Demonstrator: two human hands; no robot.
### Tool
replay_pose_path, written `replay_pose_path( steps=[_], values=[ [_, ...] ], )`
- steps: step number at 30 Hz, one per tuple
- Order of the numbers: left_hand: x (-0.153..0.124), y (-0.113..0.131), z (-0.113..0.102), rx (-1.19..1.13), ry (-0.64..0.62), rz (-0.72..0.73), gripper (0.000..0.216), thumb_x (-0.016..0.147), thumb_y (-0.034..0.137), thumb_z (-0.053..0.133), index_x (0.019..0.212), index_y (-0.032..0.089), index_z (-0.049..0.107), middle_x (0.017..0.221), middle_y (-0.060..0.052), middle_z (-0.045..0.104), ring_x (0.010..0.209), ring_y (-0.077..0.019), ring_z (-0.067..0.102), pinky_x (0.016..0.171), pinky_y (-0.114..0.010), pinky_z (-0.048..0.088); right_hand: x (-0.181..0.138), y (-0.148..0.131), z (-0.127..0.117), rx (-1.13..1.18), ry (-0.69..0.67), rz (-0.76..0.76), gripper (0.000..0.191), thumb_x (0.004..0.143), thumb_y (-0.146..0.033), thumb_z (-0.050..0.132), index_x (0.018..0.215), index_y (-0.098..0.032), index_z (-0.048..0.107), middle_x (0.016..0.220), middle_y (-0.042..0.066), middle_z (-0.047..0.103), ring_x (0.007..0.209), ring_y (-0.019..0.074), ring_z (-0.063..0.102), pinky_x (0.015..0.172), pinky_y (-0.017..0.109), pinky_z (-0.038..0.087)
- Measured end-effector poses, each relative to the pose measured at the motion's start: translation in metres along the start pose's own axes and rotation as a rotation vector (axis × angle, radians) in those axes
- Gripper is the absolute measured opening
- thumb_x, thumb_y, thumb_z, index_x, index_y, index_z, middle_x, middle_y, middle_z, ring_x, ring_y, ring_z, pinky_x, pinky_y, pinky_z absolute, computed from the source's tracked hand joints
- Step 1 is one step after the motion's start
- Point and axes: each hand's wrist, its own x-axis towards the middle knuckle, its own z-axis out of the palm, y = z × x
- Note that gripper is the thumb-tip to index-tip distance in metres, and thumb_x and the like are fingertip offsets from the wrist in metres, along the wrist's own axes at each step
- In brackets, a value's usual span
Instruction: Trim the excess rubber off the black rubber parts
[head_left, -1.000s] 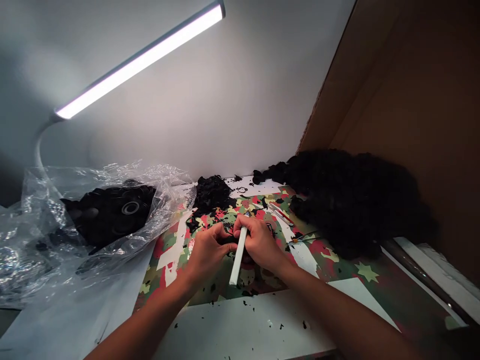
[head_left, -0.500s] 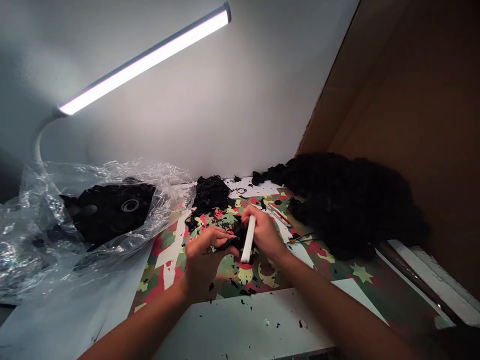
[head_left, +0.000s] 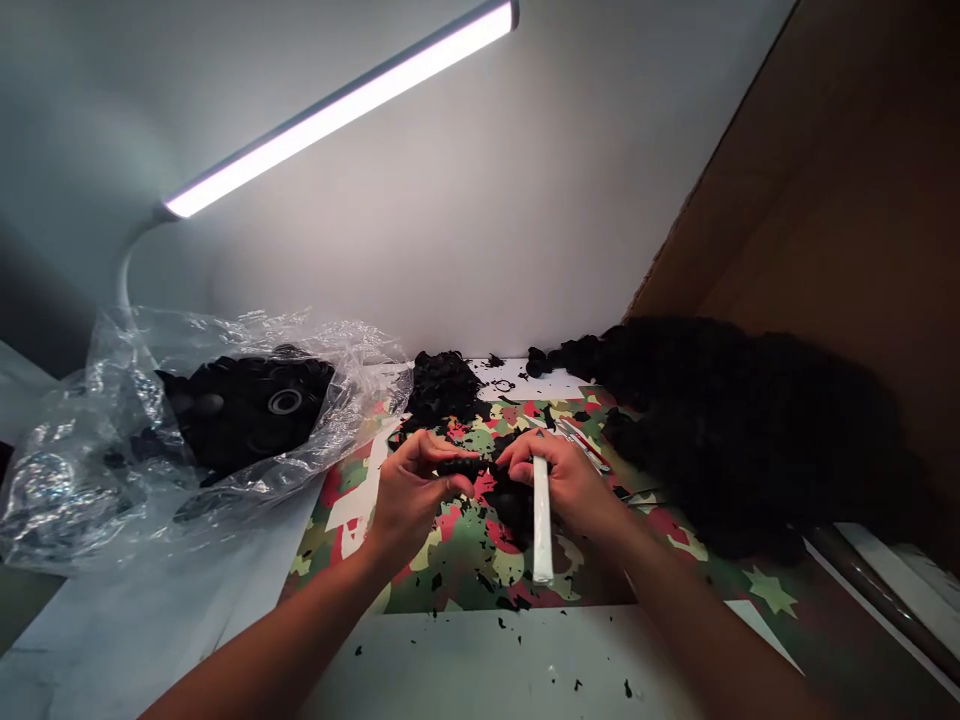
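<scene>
From the middle of the hands, the counter is pale at 8 o'clock. A camouflage sheet, with blobs of red, green and yellow, lies under the hands, and a pale star is on it at 4 o'clock. A smooth white sheet lies at 6 o'clock, dotted with black crumbs. Behind is a plain gray wall. A long, bright lamp with a bendy neck slants across at 11 o'clock. Brown cardboard leans at 2 o'clock.

At 9 o'clock sits a shiny, crinkly clear plastic bag with round black pieces in it. A pile of ragged black scraps is at 11 o'clock. A big, dark, lumpy black heap fills 3 o'clock; its edges are blurry.

The left hand pinches a small black piece with bumpy edges, in the middle, above the camouflage sheet. The right hand is closed around a straight white stick, its lower end pointing to 6 o'clock. Its top end is hidden. The right fingertips are just beside the small black piece; I cannot tell if they touch it.
</scene>
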Motion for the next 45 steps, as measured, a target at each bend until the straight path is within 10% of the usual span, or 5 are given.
replay_pose_path(
  steps=[10,14,21,34,45],
  values=[
    [-0.003,-0.007,0.002,0.077,-0.051,-0.009,0.036,0.054,0.022,0.095,0.074,0.017,0.066,0.082,-0.004,0.076,0.083,-0.0214,0.072,0.075,-0.030,0.058,-0.012,-0.020,0.030,0.328,0.046,0.179,0.032,0.084,-0.049,0.069,0.075,-0.018,0.068,0.059,-0.003,0.053,0.052,0.0112,0.044,0.050,0.026,0.035],
    [-0.003,-0.005,0.004,-0.004,-0.074,-0.161,0.044,0.056,0.028,0.094,0.094,0.019,0.073,0.083,-0.003,0.075,0.072,-0.0168,0.068,0.063,-0.025,0.055,-0.012,-0.018,0.032,0.429,0.054,0.170,0.033,0.086,-0.049,0.068,0.077,-0.018,0.071,0.068,0.001,0.062,0.061,0.0131,0.051,0.056,0.026,0.041],
    [-0.003,-0.002,0.015,-0.250,-0.012,-0.277,0.050,0.045,0.050,0.095,0.073,0.016,0.072,0.066,-0.001,0.070,0.059,-0.0130,0.062,0.057,-0.024,0.050,-0.012,-0.012,0.037,0.519,0.072,0.210,0.037,0.083,-0.055,0.070,0.077,-0.018,0.073,0.068,0.003,0.066,0.059,0.0140,0.052,0.054,0.026,0.041],
    [-0.002,0.004,0.004,0.135,-0.110,-0.027,0.024,0.065,0.020,0.088,0.087,0.020,0.077,0.094,-0.005,0.073,0.095,-0.0209,0.068,0.083,-0.029,0.056,-0.016,-0.015,0.031,0.242,0.160,0.067,0.028,0.089,-0.045,0.066,0.077,-0.020,0.072,0.069,0.001,0.061,0.063,0.0150,0.051,0.060,0.028,0.040],
    [-0.002,-0.006,0.004,-0.175,-0.096,-0.328,0.025,0.072,0.029,0.085,0.090,0.018,0.074,0.087,-0.003,0.071,0.082,-0.0144,0.066,0.075,-0.023,0.054,-0.011,-0.015,0.031,0.349,0.192,0.091,0.028,0.096,-0.049,0.055,0.095,-0.022,0.064,0.077,0.000,0.060,0.071,0.0160,0.054,0.067,0.029,0.044]
  ],
)
